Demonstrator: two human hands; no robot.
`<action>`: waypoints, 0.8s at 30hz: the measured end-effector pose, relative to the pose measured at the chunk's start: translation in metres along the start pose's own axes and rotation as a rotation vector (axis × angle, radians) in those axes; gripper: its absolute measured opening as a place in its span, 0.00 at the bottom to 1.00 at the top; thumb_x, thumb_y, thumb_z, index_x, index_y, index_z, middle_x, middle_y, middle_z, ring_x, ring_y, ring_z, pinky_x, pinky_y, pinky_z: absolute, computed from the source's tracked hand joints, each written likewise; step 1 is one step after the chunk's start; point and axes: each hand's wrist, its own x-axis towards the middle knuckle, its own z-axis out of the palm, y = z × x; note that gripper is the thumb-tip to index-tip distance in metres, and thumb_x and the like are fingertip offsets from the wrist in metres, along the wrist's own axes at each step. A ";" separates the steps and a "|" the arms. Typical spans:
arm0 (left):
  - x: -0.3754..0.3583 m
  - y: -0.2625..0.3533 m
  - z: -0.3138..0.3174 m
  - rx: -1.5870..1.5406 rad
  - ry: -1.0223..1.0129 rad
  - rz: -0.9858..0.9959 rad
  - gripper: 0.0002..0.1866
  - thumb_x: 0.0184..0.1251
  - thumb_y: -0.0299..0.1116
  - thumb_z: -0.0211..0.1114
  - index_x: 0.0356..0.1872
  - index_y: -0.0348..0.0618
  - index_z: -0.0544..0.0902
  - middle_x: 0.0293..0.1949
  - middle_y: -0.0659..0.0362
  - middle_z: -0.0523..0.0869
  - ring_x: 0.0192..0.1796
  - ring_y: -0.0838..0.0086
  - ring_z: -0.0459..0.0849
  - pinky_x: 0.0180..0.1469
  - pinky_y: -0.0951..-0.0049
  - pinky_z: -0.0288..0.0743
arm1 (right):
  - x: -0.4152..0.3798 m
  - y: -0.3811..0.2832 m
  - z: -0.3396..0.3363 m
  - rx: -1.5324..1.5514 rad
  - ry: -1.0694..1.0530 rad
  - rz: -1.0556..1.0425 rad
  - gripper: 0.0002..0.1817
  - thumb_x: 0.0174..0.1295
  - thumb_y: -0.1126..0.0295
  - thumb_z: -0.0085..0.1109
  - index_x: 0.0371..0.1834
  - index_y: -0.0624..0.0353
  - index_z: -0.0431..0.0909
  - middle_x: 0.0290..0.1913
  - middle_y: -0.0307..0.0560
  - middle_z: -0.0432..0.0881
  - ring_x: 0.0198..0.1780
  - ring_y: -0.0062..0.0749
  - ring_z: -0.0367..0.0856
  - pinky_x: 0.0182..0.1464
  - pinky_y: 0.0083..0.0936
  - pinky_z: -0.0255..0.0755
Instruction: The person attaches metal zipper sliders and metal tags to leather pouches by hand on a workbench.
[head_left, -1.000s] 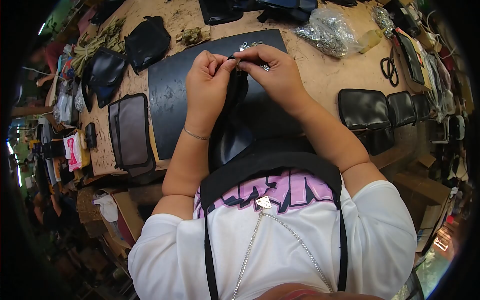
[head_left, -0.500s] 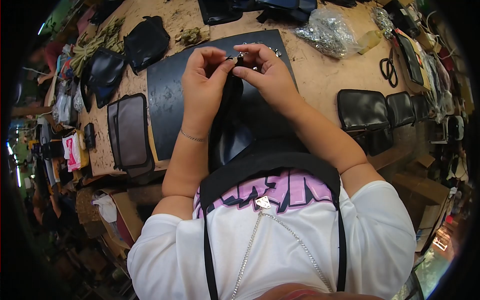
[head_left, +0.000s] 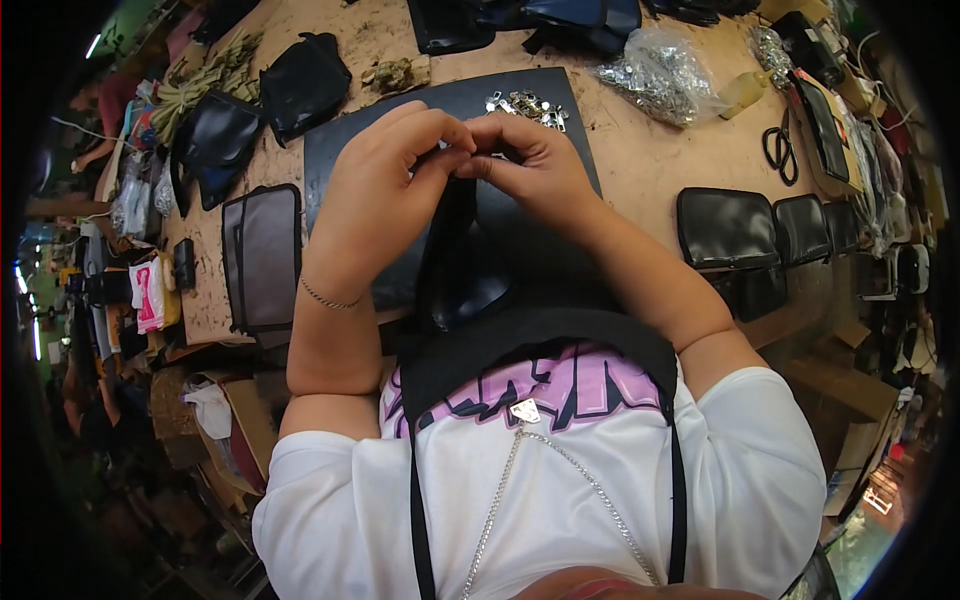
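Note:
My left hand (head_left: 385, 185) and my right hand (head_left: 545, 170) meet fingertip to fingertip above a dark cutting board (head_left: 340, 160). Both pinch the top end of what looks like a black, shiny pouch (head_left: 470, 270), which hangs from the fingers down to my apron. The exact spot between the fingertips is covered, so any small part there cannot be made out. Just beyond my right hand, a little heap of silvery metal zipper pulls (head_left: 530, 108) lies on the board.
Grey panels (head_left: 262, 260) lie left on the wooden table. Black pouches (head_left: 727, 228) line the right edge, with scissors (head_left: 780, 155) behind. A clear bag of metal parts (head_left: 660, 80) sits far right; black pieces (head_left: 305, 88) and a tan strip bundle (head_left: 210, 85) are far left.
My left hand has turned, its wrist shifting left and its fingers closing over the pinch. Both hands have come slightly lower and nearer, uncovering the metal heap.

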 end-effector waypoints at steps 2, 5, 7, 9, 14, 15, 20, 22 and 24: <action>0.000 0.003 -0.003 -0.004 -0.013 -0.002 0.05 0.58 0.19 0.65 0.35 0.39 0.83 0.29 0.55 0.79 0.33 0.64 0.81 0.35 0.70 0.72 | -0.001 0.004 0.003 -0.068 0.035 -0.085 0.10 0.61 0.73 0.69 0.45 0.61 0.85 0.40 0.38 0.84 0.44 0.21 0.82 0.52 0.21 0.75; -0.003 0.007 -0.003 -0.021 0.001 -0.006 0.05 0.58 0.18 0.65 0.34 0.39 0.83 0.29 0.56 0.79 0.33 0.64 0.81 0.34 0.70 0.71 | -0.002 0.000 0.002 -0.123 0.031 -0.104 0.09 0.60 0.75 0.68 0.44 0.61 0.86 0.38 0.38 0.83 0.44 0.22 0.82 0.51 0.21 0.74; -0.004 0.009 -0.001 -0.029 0.019 -0.007 0.05 0.57 0.18 0.65 0.33 0.38 0.83 0.29 0.56 0.79 0.33 0.64 0.81 0.34 0.69 0.71 | -0.002 -0.004 0.003 -0.119 0.021 -0.118 0.09 0.59 0.76 0.66 0.42 0.61 0.85 0.37 0.36 0.81 0.42 0.20 0.80 0.49 0.20 0.73; -0.006 0.012 0.000 -0.029 0.033 -0.008 0.06 0.56 0.17 0.64 0.33 0.38 0.83 0.29 0.55 0.79 0.33 0.63 0.80 0.34 0.69 0.71 | -0.003 -0.002 0.007 -0.029 0.031 -0.110 0.08 0.57 0.76 0.65 0.41 0.60 0.83 0.36 0.35 0.80 0.41 0.19 0.79 0.47 0.19 0.73; -0.008 0.016 0.004 0.076 0.066 0.050 0.08 0.53 0.14 0.59 0.32 0.36 0.80 0.29 0.54 0.77 0.34 0.58 0.79 0.36 0.67 0.72 | -0.004 0.005 0.014 0.093 0.008 -0.072 0.08 0.60 0.80 0.62 0.40 0.58 0.76 0.41 0.34 0.76 0.45 0.18 0.77 0.50 0.20 0.70; -0.008 0.015 0.005 0.088 0.073 0.076 0.08 0.52 0.13 0.58 0.32 0.36 0.80 0.29 0.53 0.77 0.34 0.57 0.79 0.36 0.67 0.72 | -0.005 0.003 0.016 0.126 0.025 -0.050 0.08 0.58 0.79 0.62 0.39 0.58 0.75 0.39 0.34 0.77 0.43 0.17 0.77 0.48 0.19 0.71; -0.012 0.011 0.011 0.031 0.084 0.017 0.08 0.54 0.13 0.59 0.33 0.36 0.79 0.31 0.53 0.78 0.35 0.58 0.80 0.37 0.68 0.73 | -0.011 -0.001 0.021 0.218 0.055 0.081 0.08 0.56 0.74 0.66 0.38 0.58 0.77 0.36 0.34 0.80 0.39 0.17 0.78 0.43 0.19 0.73; -0.014 0.006 0.013 0.009 0.106 0.002 0.06 0.56 0.15 0.61 0.33 0.36 0.80 0.31 0.53 0.79 0.35 0.59 0.80 0.37 0.68 0.74 | -0.011 -0.002 0.023 0.151 0.091 0.095 0.09 0.57 0.73 0.68 0.39 0.59 0.79 0.37 0.36 0.80 0.39 0.18 0.79 0.42 0.19 0.73; -0.016 0.004 0.014 -0.044 0.156 -0.025 0.05 0.58 0.16 0.63 0.34 0.36 0.81 0.32 0.53 0.80 0.35 0.60 0.81 0.38 0.68 0.74 | -0.009 -0.001 0.025 0.059 0.140 0.015 0.10 0.57 0.72 0.69 0.41 0.59 0.81 0.38 0.37 0.80 0.39 0.20 0.80 0.42 0.19 0.73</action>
